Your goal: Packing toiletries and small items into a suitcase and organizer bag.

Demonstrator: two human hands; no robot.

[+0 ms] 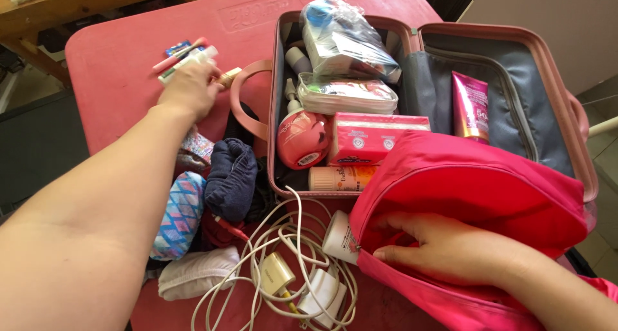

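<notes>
Head view shows the left hand (pixel 188 89) stretched to the upper left of the frame, fingers closing over a white tube (pixel 187 62) beside pink pens (pixel 177 55) on the red bench (pixel 122 60). Lower right, the right hand (pixel 450 250) rests inside the open mouth of a pink bag (pixel 476 183), fingers loosely curled, grasping nothing visible. Just above the bag lies an open pink suitcase (pixel 515 60), packed with toiletries.

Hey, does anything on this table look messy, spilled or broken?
Nothing looks spilled or broken. The white cables lie in a loose tangle with two chargers, beside rolled clothes heaped by the pink case. A white bottle lies on its side at the pink bag.
</notes>
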